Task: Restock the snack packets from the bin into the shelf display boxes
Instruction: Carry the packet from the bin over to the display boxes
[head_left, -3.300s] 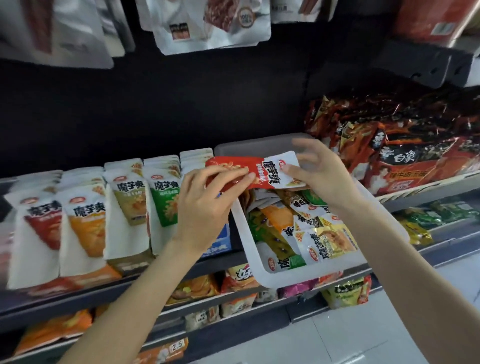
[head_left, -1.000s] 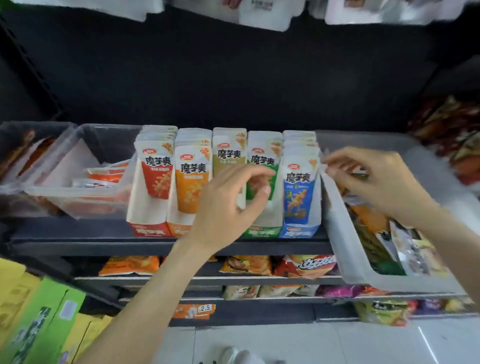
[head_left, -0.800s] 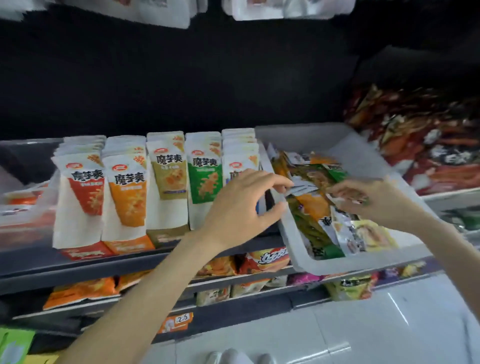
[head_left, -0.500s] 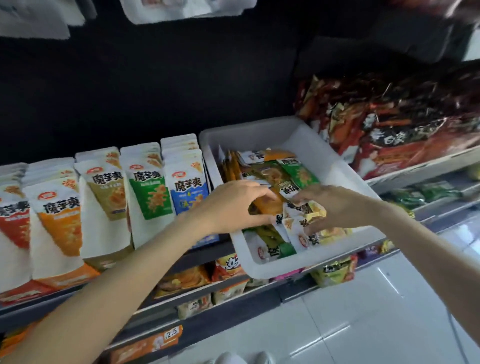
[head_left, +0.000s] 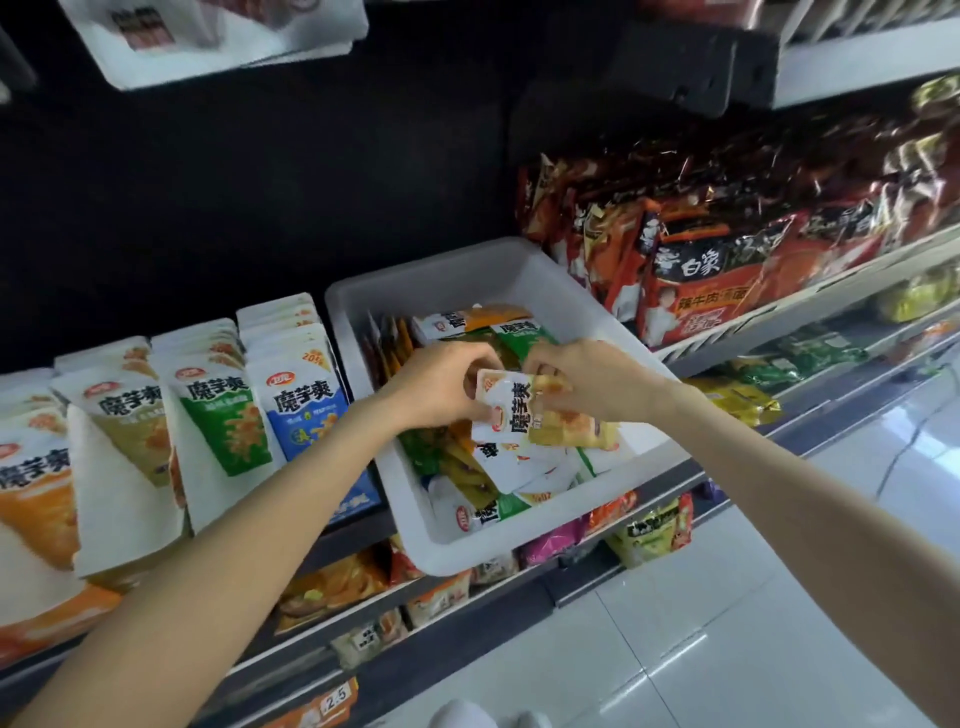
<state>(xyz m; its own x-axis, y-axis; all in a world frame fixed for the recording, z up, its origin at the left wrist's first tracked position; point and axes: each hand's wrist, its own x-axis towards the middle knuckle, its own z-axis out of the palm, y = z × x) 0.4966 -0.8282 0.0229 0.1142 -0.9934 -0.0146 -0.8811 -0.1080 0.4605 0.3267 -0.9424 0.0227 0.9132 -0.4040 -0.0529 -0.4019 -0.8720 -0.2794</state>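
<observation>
Both forearms reach forward over the white bin (head_left: 363, 332), which rests on the shelf (head_left: 680, 470) edge. Above its heap of loose packets, the left hand (head_left: 441, 384) and the right hand (head_left: 592, 382) meet on one white-and-yellow snack packet (head_left: 524, 410), each pinching an end with curled fingers so it is held just over the pile. Left of the bin, upright packets stand in rows: blue (head_left: 304, 410), green (head_left: 223, 421), then orange. Behind to the right, dark red noodle bags (head_left: 727, 260) fill the next shelf.

Bin (head_left: 524, 270) — plain white. Held packet (head_left: 511, 408) — white and yellow, black lettering. Shelved packets (head_left: 306, 395) — white with blue, green, orange panels.
</observation>
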